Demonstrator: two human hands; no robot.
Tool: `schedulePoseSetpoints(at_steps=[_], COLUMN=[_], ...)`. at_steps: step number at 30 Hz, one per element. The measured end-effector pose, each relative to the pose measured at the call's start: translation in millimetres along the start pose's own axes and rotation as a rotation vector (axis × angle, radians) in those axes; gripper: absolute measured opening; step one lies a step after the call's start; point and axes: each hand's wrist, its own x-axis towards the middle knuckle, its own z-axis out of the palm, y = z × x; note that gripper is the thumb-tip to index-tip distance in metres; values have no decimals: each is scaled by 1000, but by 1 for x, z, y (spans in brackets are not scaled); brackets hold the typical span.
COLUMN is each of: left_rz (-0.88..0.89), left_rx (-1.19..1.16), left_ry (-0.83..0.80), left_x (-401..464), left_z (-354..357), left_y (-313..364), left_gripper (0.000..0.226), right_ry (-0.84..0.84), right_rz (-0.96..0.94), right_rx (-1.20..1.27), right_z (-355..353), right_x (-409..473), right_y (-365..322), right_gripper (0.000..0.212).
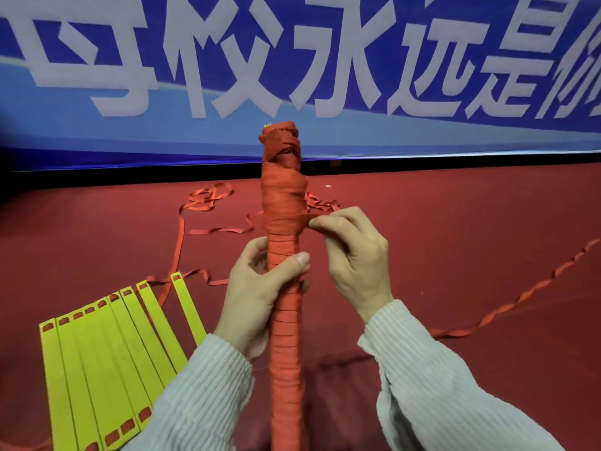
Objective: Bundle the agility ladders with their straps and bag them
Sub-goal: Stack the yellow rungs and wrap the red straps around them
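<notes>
Red woven strap [282, 219] wound tight round upright ladder bundle [284, 320], held centre frame above red carpeted floor [455, 239]. Left hand [260, 288] fingers clamped round bundle's middle; right hand [354, 255] fingers pinched on strap end just beside. Flat yellow plastic rungs [107, 346] fanned on floor, lower left.
</notes>
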Motion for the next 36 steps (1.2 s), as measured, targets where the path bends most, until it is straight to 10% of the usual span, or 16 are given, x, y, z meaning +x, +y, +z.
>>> schedulePoseSetpoints(at_steps=[7, 19, 36], left_rz=[-47, 67, 181], left_rx=[-178, 19, 222], left_ry=[-81, 49, 61], left_x=[-5, -1, 5], left_z=[5, 2, -2], left_y=[5, 6, -9], left_gripper=[40, 43, 20], right_ry=[-43, -309, -592], right_rz=[73, 828, 891], right_rx=[188, 773, 550], right_z=[0, -15, -14], right_x=[1, 24, 18], right_y=[-22, -17, -20], right_gripper=[26, 19, 20])
